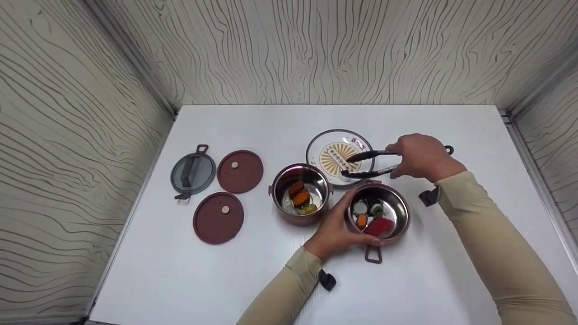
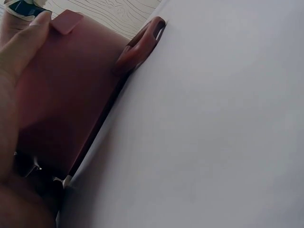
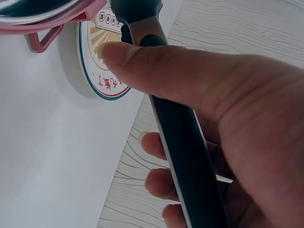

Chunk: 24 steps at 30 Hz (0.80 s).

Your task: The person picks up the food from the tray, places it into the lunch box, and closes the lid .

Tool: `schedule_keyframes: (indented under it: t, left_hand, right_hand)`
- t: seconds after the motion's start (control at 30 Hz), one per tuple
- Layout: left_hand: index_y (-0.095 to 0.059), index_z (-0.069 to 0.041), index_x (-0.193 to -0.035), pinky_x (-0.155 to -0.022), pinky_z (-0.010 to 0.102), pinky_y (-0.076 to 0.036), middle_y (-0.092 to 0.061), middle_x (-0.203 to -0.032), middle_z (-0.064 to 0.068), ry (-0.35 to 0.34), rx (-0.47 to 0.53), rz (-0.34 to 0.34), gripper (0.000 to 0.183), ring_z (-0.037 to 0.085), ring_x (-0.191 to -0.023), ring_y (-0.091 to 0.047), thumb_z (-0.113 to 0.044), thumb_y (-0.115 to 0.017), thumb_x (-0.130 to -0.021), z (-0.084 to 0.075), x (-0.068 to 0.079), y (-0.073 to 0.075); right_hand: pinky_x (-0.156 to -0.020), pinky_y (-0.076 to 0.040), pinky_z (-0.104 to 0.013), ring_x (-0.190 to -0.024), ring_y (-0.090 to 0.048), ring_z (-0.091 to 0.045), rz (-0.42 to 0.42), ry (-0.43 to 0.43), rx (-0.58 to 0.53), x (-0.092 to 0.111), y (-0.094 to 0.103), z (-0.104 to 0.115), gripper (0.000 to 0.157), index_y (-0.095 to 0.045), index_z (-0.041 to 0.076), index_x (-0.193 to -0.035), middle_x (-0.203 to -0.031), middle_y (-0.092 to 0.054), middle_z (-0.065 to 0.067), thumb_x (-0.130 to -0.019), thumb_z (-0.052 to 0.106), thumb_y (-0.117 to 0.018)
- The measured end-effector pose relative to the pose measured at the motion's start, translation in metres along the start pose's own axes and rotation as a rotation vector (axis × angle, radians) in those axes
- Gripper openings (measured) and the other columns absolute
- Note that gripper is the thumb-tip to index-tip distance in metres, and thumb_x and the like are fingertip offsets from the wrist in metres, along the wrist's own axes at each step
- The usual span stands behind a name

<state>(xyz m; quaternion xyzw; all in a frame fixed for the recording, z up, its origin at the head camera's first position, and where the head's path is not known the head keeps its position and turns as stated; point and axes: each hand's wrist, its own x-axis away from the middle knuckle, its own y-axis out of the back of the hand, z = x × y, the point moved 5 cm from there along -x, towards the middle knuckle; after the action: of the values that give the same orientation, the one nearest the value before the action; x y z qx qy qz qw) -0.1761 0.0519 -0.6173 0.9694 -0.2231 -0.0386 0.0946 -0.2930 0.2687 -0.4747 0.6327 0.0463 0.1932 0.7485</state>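
My left hand grips the right-hand maroon pot by its side, thumb at the near rim. Inside lie a red piece, an orange piece, a white round piece and a dark green-and-white one. The left wrist view shows that pot's outer wall against the palm. My right hand holds black-and-steel tongs, their arms spread over the patterned plate. One tong tip is low over the plate's near part, by a small whitish spot.
Left of my left hand stands a second maroon pot holding orange-topped pieces and a yellow-green piece. Farther left lie two maroon lids and a grey lid with a bar handle. Patterned walls border the white table.
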Motion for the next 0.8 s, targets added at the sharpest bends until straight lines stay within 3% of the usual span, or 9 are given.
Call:
schedule_keyframes:
  t: [0.17,0.37,0.5,0.8]
  left_hand:
    - [-0.031,-0.044,-0.183,-0.148,0.044,-0.032,-0.048,-0.182,-0.019,0.01,-0.02,-0.005,0.139,0.011,-0.171,-0.043,-0.032,-0.114,-0.072,0.0,0.0,0.001]
    - [-0.03,-0.045,-0.183,-0.148,0.045,-0.031,-0.046,-0.183,-0.02,0.029,-0.01,0.001,0.14,0.012,-0.173,-0.042,-0.029,-0.113,-0.072,0.001,0.001,0.0]
    - [-0.03,-0.047,-0.182,-0.148,0.045,-0.031,-0.047,-0.182,-0.021,0.04,-0.012,-0.003,0.139,0.01,-0.172,-0.041,-0.03,-0.114,-0.072,0.001,0.001,0.0]
    - [-0.03,-0.044,-0.184,-0.148,0.041,-0.031,-0.046,-0.183,-0.018,0.038,-0.036,-0.003,0.139,0.01,-0.173,-0.041,-0.03,-0.113,-0.073,0.001,0.002,0.001]
  right_hand:
    - [-0.094,-0.068,-0.064,-0.107,-0.079,-0.041,0.025,0.017,0.012,-0.008,-0.003,0.004,0.066,-0.083,0.003,-0.139,-0.128,-0.086,-0.024,-0.079,0.022,-0.103]
    - [-0.088,-0.068,-0.062,-0.1,-0.078,-0.038,0.04,0.043,0.033,-0.013,-0.003,0.007,0.062,-0.085,0.004,-0.135,-0.12,-0.087,-0.021,-0.078,0.023,-0.104]
    - [-0.091,-0.068,-0.063,-0.106,-0.079,-0.04,0.046,0.054,0.041,-0.016,-0.003,0.008,0.065,-0.084,0.003,-0.137,-0.123,-0.087,-0.022,-0.078,0.023,-0.104]
    - [-0.085,-0.068,-0.06,-0.095,-0.076,-0.033,0.066,0.094,0.076,-0.023,-0.007,0.013,0.052,-0.089,0.009,-0.125,-0.11,-0.088,-0.016,-0.077,0.022,-0.105]
